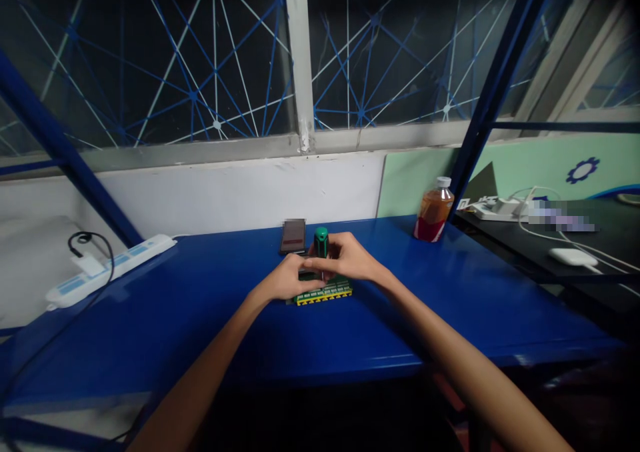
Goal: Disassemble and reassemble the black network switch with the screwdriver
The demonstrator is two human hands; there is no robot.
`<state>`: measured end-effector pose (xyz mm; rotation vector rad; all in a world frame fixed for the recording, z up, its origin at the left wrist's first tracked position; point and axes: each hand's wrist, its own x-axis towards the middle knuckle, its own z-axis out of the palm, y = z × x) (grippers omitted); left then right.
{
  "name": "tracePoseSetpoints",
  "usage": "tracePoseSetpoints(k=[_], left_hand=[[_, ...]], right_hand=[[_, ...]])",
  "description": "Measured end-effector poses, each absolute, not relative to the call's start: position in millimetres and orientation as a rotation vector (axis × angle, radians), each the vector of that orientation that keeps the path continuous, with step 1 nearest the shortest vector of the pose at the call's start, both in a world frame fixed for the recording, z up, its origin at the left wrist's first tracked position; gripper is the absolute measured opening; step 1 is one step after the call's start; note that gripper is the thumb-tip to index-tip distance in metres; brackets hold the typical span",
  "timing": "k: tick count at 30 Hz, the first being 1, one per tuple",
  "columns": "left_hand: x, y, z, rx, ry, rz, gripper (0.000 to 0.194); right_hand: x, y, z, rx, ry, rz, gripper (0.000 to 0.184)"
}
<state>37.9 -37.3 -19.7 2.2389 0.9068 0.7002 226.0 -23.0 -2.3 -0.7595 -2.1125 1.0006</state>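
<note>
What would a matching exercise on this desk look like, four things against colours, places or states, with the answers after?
Things:
1. Screwdriver
2. Bottle
3. Power strip
4. Circuit board

Descriptions:
A. Mostly white, with a plug in it
B. Yellow along its near edge
C. Upright, green-topped
D. White-capped, on the blue table's far right

Pairs: 1-C, 2-D, 3-A, 4-B

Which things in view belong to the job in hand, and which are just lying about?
In the job:
green-and-black screwdriver, upright in the right hand
green circuit board with yellow edge, at the left hand

Apparently just lying about:
dark phone-like device
capped drink bottle
white power strip at left
small white case at far right
</note>
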Motion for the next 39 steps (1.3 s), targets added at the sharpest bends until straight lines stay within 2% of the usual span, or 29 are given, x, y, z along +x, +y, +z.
tracePoseSetpoints(k=[28, 39], left_hand=[[38, -37, -22, 2.229, 0.987, 0.691, 0.02], [37, -33, -30, 2.273, 0.946, 0.725, 0.015]], right_hand=[[223, -26, -1, -0.782, -2.138, 0.917, 0.03], [224, -24, -1, -0.844, -2.103, 0.875, 0.038]])
